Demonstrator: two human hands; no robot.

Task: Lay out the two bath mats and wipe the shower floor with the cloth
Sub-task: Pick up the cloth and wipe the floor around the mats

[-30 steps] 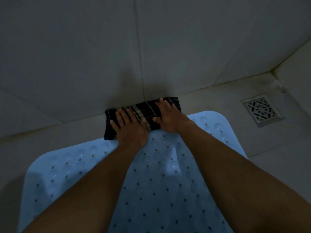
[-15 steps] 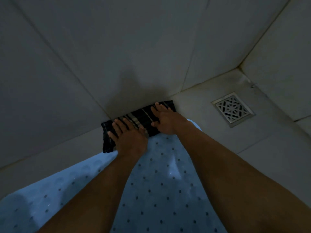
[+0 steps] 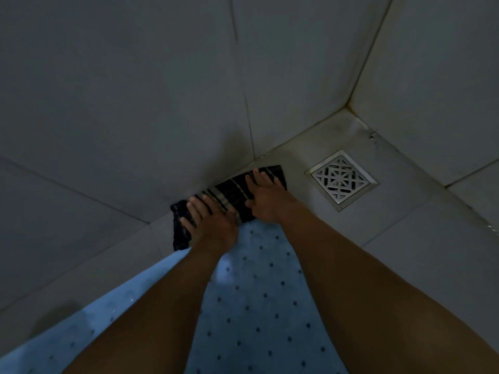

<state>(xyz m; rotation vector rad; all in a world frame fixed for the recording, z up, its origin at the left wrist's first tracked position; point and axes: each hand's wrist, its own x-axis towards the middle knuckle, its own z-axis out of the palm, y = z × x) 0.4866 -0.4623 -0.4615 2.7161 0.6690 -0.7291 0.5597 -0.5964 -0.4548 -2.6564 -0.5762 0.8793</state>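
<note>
A dark striped cloth (image 3: 232, 194) lies folded on the shower floor, right against the foot of the wall. My left hand (image 3: 210, 225) presses flat on its left part with straight fingers. My right hand (image 3: 266, 199) presses flat on its right part, fingers spread toward the wall. A light blue bath mat (image 3: 256, 306) with small holes lies under my forearms, its far rounded end touching the cloth. Only one mat is in view.
A square metal floor drain (image 3: 341, 179) sits to the right of the cloth, near the corner. Grey tiled walls (image 3: 135, 103) rise behind and to the right. Pale floor tiles (image 3: 405, 238) show right of the mat.
Both hands have slid the cloth to the right along the wall, closer to the drain. The view has swung so the corner and drain sit nearer the middle.
</note>
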